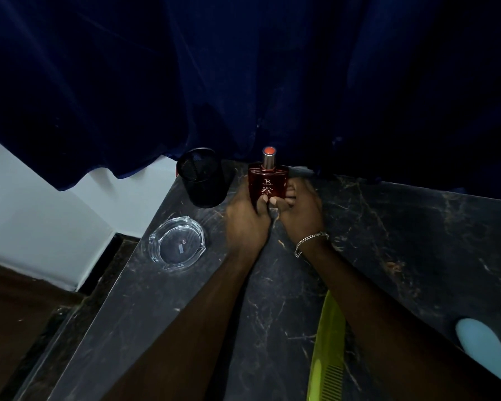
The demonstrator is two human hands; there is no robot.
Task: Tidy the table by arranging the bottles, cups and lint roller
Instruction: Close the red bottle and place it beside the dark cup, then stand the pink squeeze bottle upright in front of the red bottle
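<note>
Perfume bottle (268, 182), dark red glass with pale lettering on its front, stands upright at the far edge of the black marbled table (388, 241), its silver neck and orange-topped cap (269, 154) close against the hem of a dark blue curtain (243, 82) at its 12 o'clock. Both hands hold it low down, so whether its base sits on the tabletop cannot be told. The left hand (245, 218) comes in from 7 o'clock and wraps the bottle's left side, with the thumb laid across the lower front. The right hand (300, 209) comes in from 5 o'clock with fingers curled round the right side and fingertips meeting the left thumb under the label. A silver chain bracelet (310, 241) circles the right wrist. At the bottle's 9 o'clock, just beside the left hand, stands a black mesh cup (201, 180), upright. At 7 o'clock, nearer the table's left edge, lies a clear glass ashtray (177, 244), apart from the cup. Towards 5 o'clock, close to the viewer, a yellow-green plastic piece with comb-like teeth (329, 342) lies between the forearms. A pale blue rounded object (483, 345) sits at the right, partly cut off. Beyond the table's left edge are a pale wall (41, 212) and a brown floor (12, 314).
</note>
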